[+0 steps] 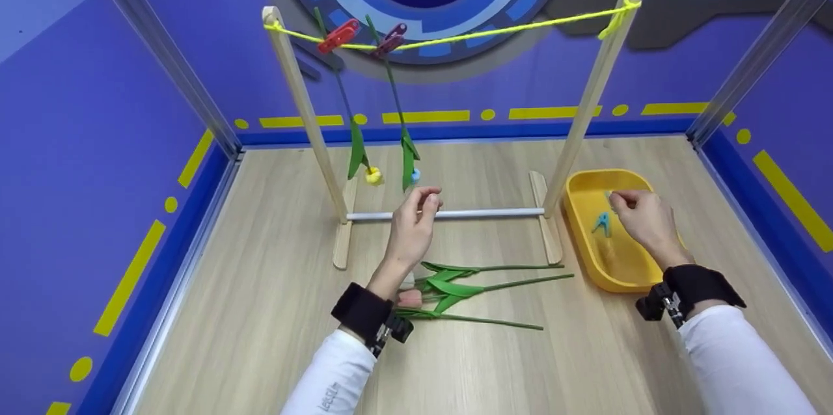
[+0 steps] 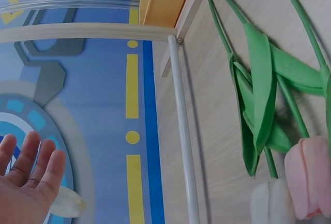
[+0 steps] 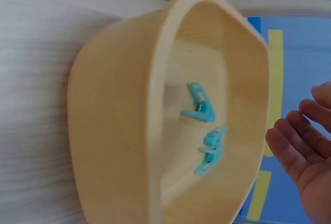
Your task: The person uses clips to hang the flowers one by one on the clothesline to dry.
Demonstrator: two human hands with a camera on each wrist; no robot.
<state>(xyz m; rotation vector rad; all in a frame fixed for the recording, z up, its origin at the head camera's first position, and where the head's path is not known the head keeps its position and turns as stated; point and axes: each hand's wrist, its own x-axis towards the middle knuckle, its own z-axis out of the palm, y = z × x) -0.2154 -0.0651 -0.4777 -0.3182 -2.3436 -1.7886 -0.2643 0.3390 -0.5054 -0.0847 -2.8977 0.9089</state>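
My left hand (image 1: pixel 413 226) hovers in front of the rack, just below a hanging blue tulip (image 1: pixel 416 175). Its fingers (image 2: pixel 49 169) are loosely bent, and a pale bud-like thing (image 2: pixel 67 203) shows beside them; whether they touch cannot be seen. My right hand (image 1: pixel 645 220) is over the yellow basin (image 1: pixel 589 265), fingers relaxed and nothing visible in them. Turquoise clothespins (image 3: pixel 200 107) lie in that basin, one partly hidden by the hand in the head view. A red clothespin (image 1: pixel 338 36) and a purple clothespin (image 1: pixel 391 40) pinch tulip stems on the yellow string (image 1: pixel 494 31).
Below the rack's white bar (image 1: pixel 481 213), several tulips lie on the table, including a pink one (image 1: pixel 410 298) and a white one (image 2: pixel 269 203), stems pointing right. A yellow tulip (image 1: pixel 373 175) hangs at left. Wooden posts (image 1: pixel 589 109) hold the string; a blue wall stands behind.
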